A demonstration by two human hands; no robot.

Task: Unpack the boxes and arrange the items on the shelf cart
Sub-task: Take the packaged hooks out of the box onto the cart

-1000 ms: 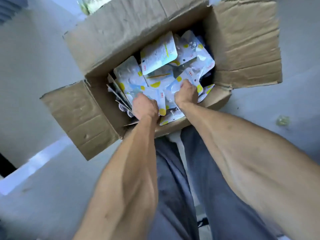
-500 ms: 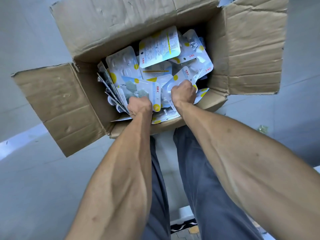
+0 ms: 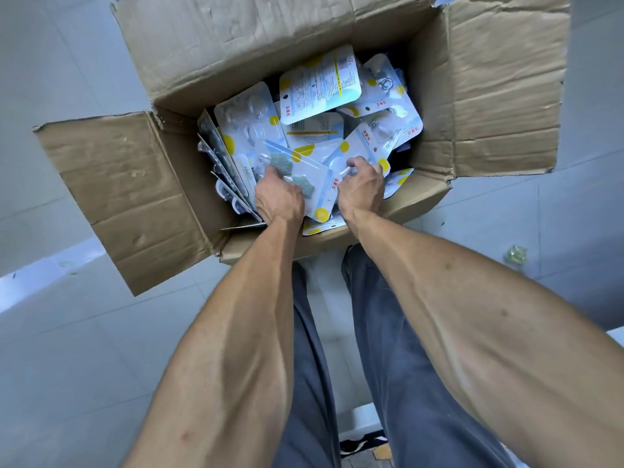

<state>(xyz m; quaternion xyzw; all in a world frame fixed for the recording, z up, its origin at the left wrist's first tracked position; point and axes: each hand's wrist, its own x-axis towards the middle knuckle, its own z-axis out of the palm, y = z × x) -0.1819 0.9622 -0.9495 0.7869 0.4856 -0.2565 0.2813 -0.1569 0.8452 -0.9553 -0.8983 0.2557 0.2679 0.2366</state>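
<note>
The box (image 3: 270,55) is open and full of packs (image 3: 319,84); left hand (image 3: 278,197) and right hand (image 3: 359,187) each grip one. Shelving is yet to begin.

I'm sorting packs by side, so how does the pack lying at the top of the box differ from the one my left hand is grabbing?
The top pack shows its printed back; the gripped pack shows a clear blister with grey pieces. The top pack lies free; the left hand holds the other. Both have yellow and pale blue cards.
</note>
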